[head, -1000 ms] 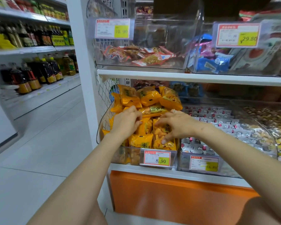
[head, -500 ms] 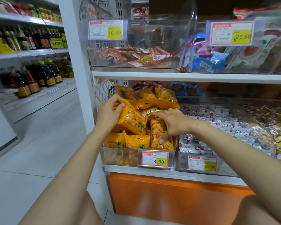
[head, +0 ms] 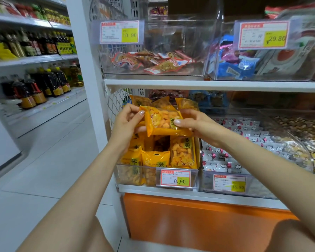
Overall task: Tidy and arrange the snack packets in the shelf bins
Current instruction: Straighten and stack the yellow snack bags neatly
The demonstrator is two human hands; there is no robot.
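Observation:
A yellow snack packet [head: 162, 121] is held level above the clear bin [head: 133, 174] on the lower shelf. My left hand [head: 126, 124] pinches its left end and my right hand [head: 195, 122] pinches its right end. Below it, several more yellow packets [head: 182, 153] stand upright in the bin, and others lie piled at the back behind my hands. The bin's front carries an 8.90 price tag [head: 175, 178].
Right of it, a bin [head: 225, 184] holds white and red sweets. The upper shelf [head: 207, 84] carries clear bins of red packets [head: 149, 60] and blue packets [head: 235, 68]. An orange panel [head: 198, 224] lies under the shelf. Oil bottles [head: 44, 84] line the aisle at left.
My left hand lifted one yellow packet out of the bin. My right hand left the front packet and took hold of the lifted packet's other end.

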